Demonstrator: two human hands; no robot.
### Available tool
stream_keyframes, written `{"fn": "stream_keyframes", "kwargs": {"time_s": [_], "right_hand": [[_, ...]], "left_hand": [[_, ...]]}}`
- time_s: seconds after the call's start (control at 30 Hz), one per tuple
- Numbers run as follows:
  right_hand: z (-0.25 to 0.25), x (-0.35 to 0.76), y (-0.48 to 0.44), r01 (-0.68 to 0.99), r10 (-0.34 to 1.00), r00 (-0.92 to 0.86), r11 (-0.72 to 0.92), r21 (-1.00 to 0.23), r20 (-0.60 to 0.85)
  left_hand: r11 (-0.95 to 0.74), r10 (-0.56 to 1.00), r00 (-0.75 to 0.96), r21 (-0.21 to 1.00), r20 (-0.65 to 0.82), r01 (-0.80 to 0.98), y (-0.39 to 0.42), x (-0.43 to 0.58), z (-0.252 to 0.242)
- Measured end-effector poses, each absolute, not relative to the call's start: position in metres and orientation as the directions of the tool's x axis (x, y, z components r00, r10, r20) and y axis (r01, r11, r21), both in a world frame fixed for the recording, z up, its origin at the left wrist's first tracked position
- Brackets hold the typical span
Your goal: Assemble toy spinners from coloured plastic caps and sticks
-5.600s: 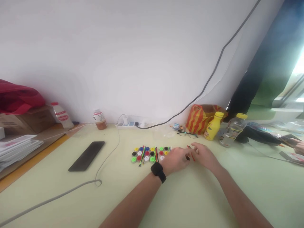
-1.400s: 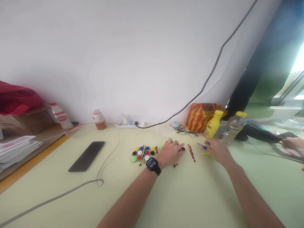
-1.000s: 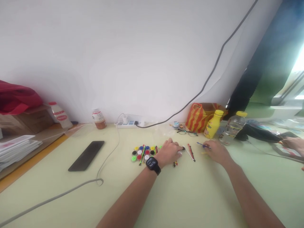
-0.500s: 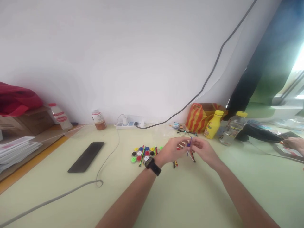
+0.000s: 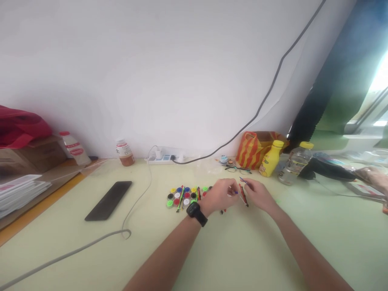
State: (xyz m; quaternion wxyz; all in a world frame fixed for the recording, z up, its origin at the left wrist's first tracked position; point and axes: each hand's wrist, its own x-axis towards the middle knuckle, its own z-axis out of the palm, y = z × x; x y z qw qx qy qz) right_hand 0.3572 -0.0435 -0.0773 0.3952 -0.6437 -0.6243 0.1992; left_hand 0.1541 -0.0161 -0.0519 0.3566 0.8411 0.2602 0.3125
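My left hand (image 5: 222, 195), with a black watch (image 5: 196, 213) on the wrist, is closed with its fingertips pinching a small blue piece (image 5: 236, 192), mostly hidden. My right hand (image 5: 257, 194) pinches a thin blue stick (image 5: 243, 180) that points up and to the left. A small gap separates the two hands. Between them on the table lies a red and black stick (image 5: 243, 195). Left of my left hand are small round pots with coloured lids (image 5: 176, 201); a green stick (image 5: 180, 199) and a red stick (image 5: 198, 193) lie across them. My left hand hides part of this group.
Behind my hands lie eyeglasses (image 5: 238, 169), with a striped bag (image 5: 248, 151), a yellow bottle (image 5: 271, 159) and a clear bottle (image 5: 295, 163) beyond. A black phone (image 5: 109, 201) and a cable (image 5: 91, 242) lie left. At far right another person's hand (image 5: 374, 178) shows, blurred.
My hands were together on an upright purple-blue stick. They have moved apart, with a blue piece in each, and my left hand has turned more closed.
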Motion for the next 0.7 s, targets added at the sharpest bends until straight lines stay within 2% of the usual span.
{"fn": "stream_keyframes", "kwargs": {"time_s": [0.13,0.27,0.4,0.53,0.6,0.7], "right_hand": [[-0.095,0.365,-0.038,0.769,0.962,0.091,0.097,-0.632,0.258],[-0.097,0.367,-0.038,0.815,0.98,0.032,0.09,-0.572,0.198],[-0.086,0.373,-0.04,0.883,0.969,0.061,0.059,-0.466,0.238],[-0.075,0.4,-0.046,0.946,0.932,0.165,-0.057,-0.318,0.324],[-0.072,0.419,-0.051,0.96,0.936,0.183,-0.105,-0.261,0.299],[-0.074,0.442,-0.055,0.967,0.968,0.138,-0.086,-0.24,0.211]], "left_hand": [[-0.765,0.546,0.772,0.57,0.325,0.301,-0.024,0.162,-0.062],[-0.804,0.562,0.775,0.412,0.289,0.429,-0.026,0.166,-0.066],[-0.818,0.564,0.775,0.327,0.286,0.474,-0.024,0.165,-0.067],[-0.836,0.548,0.759,0.25,0.351,0.488,-0.023,0.161,-0.069],[-0.826,0.563,0.738,0.222,0.372,0.518,-0.023,0.16,-0.07],[-0.801,0.596,0.714,0.215,0.367,0.558,-0.023,0.159,-0.071]]}}
